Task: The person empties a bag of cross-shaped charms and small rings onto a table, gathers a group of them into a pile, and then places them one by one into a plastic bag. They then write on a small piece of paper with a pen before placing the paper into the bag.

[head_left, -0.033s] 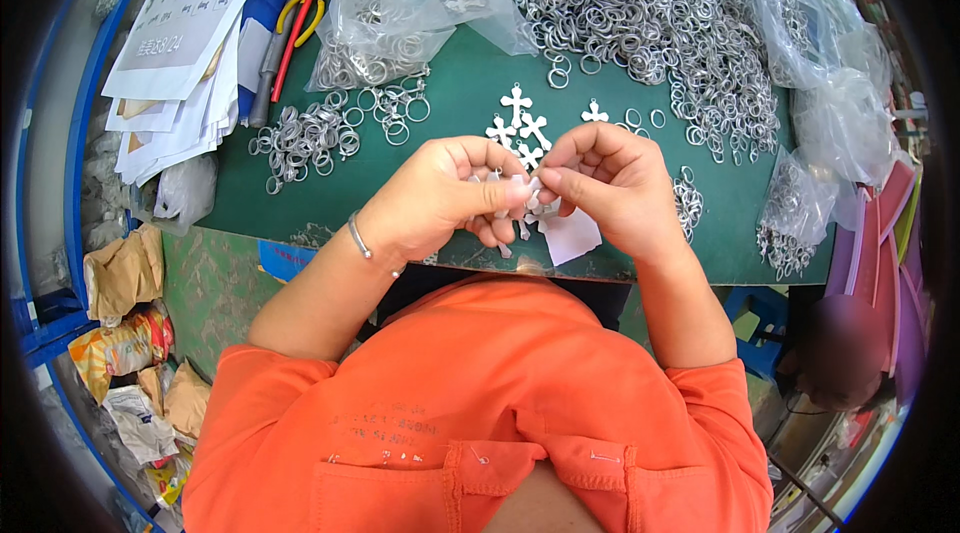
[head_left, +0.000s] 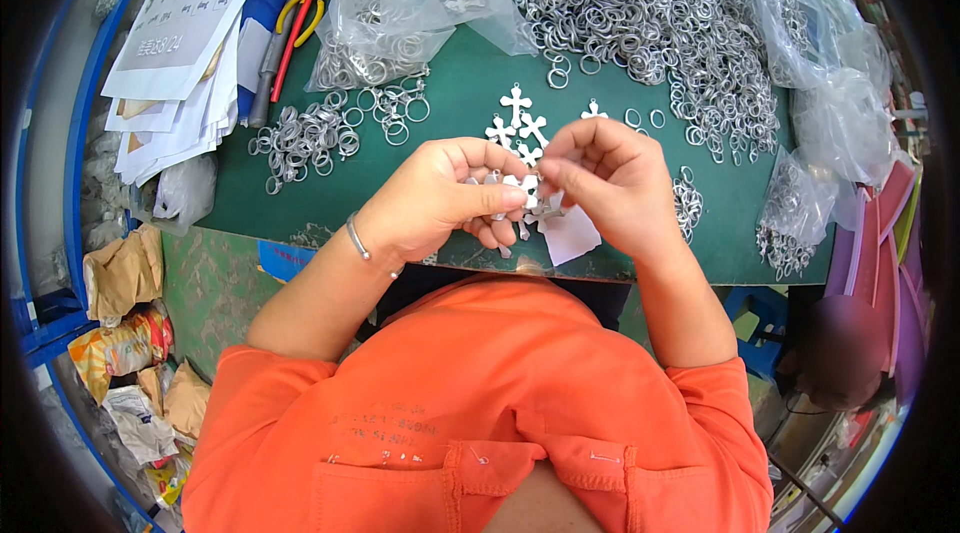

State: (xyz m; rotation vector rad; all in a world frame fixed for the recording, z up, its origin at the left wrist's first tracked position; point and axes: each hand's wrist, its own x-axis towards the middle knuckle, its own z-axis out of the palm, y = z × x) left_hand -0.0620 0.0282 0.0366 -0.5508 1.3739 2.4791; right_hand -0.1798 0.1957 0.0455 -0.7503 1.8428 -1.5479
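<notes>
Both hands meet over the near edge of the desk [head_left: 450, 103], each grip pressed together on a small white cross [head_left: 528, 195]: the left hand [head_left: 445, 198] pinches it between thumb and fingers, and the right hand [head_left: 610, 183] closes its fingertips on it from the other side. Whether a ring is caught in the pinch as well cannot be told. More crosses seem to hang below the left fingers, and a white slip [head_left: 570, 236] lies just under the right hand. A bracelet [head_left: 358, 238] circles the left wrist. Just beyond the grip, loose crosses [head_left: 518, 118] lie on the green desk. Farther out and to the right spreads a big heap of metal rings [head_left: 650, 13]; a smaller ring pile [head_left: 305, 138] sits out to the left. Clear bags [head_left: 400, 8] of rings lie beyond that pile, with pliers [head_left: 290, 28] beside them and stacked papers [head_left: 185, 43] at the far left.
</notes>
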